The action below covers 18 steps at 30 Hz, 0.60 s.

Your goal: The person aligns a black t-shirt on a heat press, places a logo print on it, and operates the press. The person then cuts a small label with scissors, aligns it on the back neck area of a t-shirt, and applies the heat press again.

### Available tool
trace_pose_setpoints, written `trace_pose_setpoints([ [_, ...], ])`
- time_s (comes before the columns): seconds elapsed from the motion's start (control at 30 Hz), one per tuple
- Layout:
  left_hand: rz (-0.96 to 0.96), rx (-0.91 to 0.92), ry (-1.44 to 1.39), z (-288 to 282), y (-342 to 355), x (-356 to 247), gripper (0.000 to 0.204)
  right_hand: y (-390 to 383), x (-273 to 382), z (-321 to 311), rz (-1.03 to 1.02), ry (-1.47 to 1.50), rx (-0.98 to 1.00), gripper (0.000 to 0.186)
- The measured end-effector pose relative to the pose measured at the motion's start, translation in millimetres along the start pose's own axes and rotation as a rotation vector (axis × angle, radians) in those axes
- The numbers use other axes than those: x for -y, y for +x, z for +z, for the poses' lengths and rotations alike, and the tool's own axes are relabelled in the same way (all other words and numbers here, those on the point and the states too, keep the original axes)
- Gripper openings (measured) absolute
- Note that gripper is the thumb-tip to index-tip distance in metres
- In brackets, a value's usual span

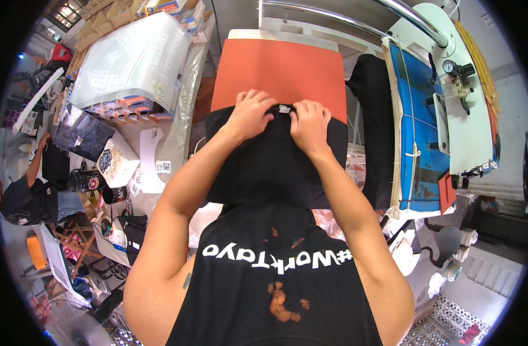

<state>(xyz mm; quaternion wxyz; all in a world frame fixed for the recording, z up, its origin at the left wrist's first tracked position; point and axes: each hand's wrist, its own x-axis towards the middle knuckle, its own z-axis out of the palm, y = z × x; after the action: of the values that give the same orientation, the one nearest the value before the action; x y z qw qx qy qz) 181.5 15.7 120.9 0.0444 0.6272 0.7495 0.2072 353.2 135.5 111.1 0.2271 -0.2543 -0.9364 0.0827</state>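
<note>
A black garment (264, 173) lies over the lower part of an orange pad (278, 72) in front of me, with a small white label at its upper edge. My left hand (251, 115) grips that edge left of the label, fingers curled and slightly blurred. My right hand (309, 124) holds the same edge just right of the label, fingers bent over it. The pad sits on a pale board, mostly covered by the pad and fabric.
A press with a blue plate (411, 173), gauge (449, 68) and steel rails stands at right beside a black padded piece (373, 161). At left are stacked boxes under plastic (128, 63), a cluttered table (154, 150) and another person (27, 196).
</note>
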Motion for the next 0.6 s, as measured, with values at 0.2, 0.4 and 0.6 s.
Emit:
trace_pose_setpoints([
  [0.2, -0.025, 0.086, -0.009, 4, -26, -1, 0.073, -26, 14, 3, -0.023, 0.008, -0.037, 0.035],
  [0.4, -0.035, 0.042, -0.093, 6, -23, -5, 0.068, -22, 47, 13, -0.239, 0.106, 0.012, 0.037],
  [0.6, -0.017, -0.432, -0.35, 5, -81, -5, 0.036, -18, 54, 27, -0.129, -0.023, 0.052, 0.039],
])
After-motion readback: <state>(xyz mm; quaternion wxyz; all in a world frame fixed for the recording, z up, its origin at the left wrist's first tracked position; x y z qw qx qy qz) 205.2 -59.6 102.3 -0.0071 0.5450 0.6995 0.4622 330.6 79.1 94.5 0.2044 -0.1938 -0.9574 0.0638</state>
